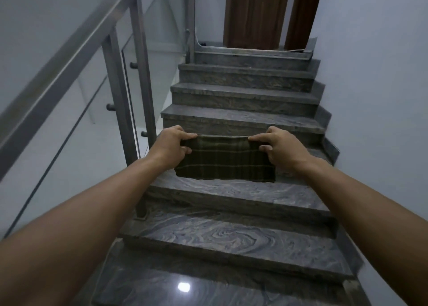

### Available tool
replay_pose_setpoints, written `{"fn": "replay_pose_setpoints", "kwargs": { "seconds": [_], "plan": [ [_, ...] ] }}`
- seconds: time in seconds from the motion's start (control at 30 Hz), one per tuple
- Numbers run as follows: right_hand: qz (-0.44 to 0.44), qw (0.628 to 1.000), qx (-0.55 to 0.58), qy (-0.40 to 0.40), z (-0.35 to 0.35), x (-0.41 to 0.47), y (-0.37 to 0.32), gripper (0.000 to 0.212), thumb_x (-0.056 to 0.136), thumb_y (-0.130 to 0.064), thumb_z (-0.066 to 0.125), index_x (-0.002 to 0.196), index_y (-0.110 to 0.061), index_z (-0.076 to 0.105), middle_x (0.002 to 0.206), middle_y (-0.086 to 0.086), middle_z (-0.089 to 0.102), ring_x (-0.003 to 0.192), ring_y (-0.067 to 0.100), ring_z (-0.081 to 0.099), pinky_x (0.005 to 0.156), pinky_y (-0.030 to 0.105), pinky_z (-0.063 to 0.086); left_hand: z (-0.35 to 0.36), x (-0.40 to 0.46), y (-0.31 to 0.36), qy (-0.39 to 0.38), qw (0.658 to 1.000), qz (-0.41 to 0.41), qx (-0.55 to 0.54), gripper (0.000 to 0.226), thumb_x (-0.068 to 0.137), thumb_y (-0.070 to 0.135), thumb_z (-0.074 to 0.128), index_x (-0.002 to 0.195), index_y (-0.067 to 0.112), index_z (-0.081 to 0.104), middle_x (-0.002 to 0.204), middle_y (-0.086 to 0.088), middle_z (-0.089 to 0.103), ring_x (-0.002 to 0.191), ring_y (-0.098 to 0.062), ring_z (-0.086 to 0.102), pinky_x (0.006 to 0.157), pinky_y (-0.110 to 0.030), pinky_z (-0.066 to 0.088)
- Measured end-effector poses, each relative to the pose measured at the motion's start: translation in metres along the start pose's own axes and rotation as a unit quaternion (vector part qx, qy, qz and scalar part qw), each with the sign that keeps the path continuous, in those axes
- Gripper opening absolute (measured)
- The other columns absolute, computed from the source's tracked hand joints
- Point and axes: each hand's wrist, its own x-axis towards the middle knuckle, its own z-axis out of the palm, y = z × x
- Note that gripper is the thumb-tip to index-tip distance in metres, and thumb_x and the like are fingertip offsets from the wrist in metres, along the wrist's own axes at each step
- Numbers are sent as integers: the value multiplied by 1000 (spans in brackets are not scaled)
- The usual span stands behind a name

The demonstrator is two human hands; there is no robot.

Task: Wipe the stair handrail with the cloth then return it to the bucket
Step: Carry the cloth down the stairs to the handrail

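Holding item one: a dark green plaid woven cloth (pixel 223 158), stretched flat between both hands in front of the person, above the steps and well apart from the rail. The left hand (pixel 172 143) pinches the cloth's upper left corner; the right hand (pixel 276 145) pinches the upper right corner; both are clenched on the fabric, the lower edge hanging free.

Item two: a brushed-steel stair handrail (pixel 76 48) on square metal posts with glass panels, rising along the person's left, untouched by the cloth.

Item three: grey veined polished-stone stairs (pixel 231 236), climbing to a landing with brown wooden doors (pixel 254 14).

Item four: bucket, not in view.

Risk noted: the stone looks glossy, so footing may slip while both hands are occupied and none steadies on the rail. A loosely pinched corner could let the cloth drop onto the steps.
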Motion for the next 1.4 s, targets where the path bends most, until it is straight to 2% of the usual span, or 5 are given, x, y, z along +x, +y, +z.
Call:
{"fn": "replay_pose_setpoints", "kwargs": {
  "seconds": [0.13, 0.53, 0.9, 1.07, 1.4],
  "plan": [
    [-25, 1000, 1, 0, -23, 51, 1, 37, 93, -16, 53, 128, -30, 57, 109, 6, 54, 101, 24, 53, 89, 44, 48, -27, 38, 7, 16, 1000, -11, 21, 42, 83, 6, 66, 123, 17, 61, 108, 5, 53, 107, -17, 51, 101, -40, 46],
    [-87, 995, -11, 37, -31, 222, -7, 37, 92, -17, 54, 125, -32, 59, 98, 0, 51, 89, 18, 50, 79, 35, 46, -96, 160, -32, 66, 996, -14, 52, 41, 83, 6, 67, 123, 15, 61, 103, 0, 56, 102, -21, 55, 96, -40, 50],
    [-82, 995, -26, 49, -90, 373, -42, 39, 92, -12, 53, 125, -32, 59, 99, 4, 52, 90, 23, 52, 81, 44, 49, -194, 287, -38, 94, 992, -7, 84, 44, 82, 5, 68, 125, 16, 60, 104, -1, 56, 102, -21, 55, 95, -38, 49],
    [-85, 994, -20, 63, -113, 424, -36, 40, 91, -10, 53, 124, -32, 60, 99, 3, 52, 92, 23, 52, 82, 42, 49, -216, 341, -33, 102, 990, 3, 94, 44, 82, 5, 68, 124, 15, 60, 103, -1, 54, 99, -22, 55, 88, -32, 51],
    [-88, 992, 8, 85, -151, 545, 12, 37, 92, -11, 51, 122, -31, 62, 101, 3, 51, 93, 23, 51, 82, 41, 49, -229, 469, -17, 117, 986, -13, 118, 43, 82, 5, 68, 123, 15, 61, 105, -2, 56, 104, -23, 54, 97, -39, 48]
  ]
}}
